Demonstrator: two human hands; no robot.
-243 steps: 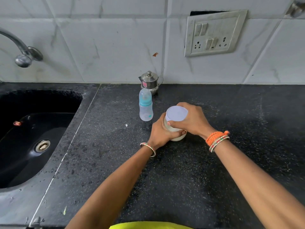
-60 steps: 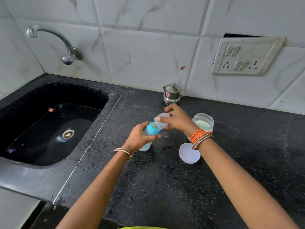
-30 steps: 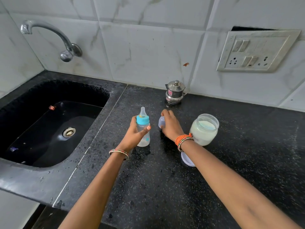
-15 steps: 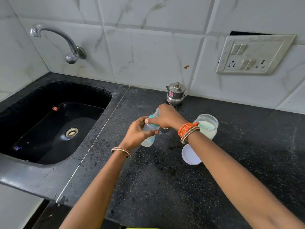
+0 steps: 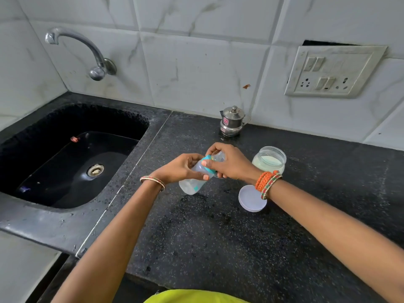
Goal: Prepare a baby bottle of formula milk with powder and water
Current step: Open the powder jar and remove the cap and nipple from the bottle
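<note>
A clear baby bottle (image 5: 192, 182) with a teal collar is held tilted above the black counter, its top pointing up and to the right. My left hand (image 5: 181, 167) grips its body. My right hand (image 5: 229, 162) is closed around the teal collar and nipple end. An open jar of white powder (image 5: 269, 159) stands just right of my hands. Its round white lid (image 5: 251, 199) lies flat on the counter under my right wrist.
A small steel pot with a lid (image 5: 232, 121) stands by the tiled wall. A black sink (image 5: 72, 162) with a metal tap (image 5: 87, 53) fills the left side. A switch panel (image 5: 334, 72) is on the wall at right. The counter edge runs close to my body.
The jar was opened and its lid laid down. The bottle's clear cap came off a second ago; now the bottle is tilted and my right hand is on its teal collar.
</note>
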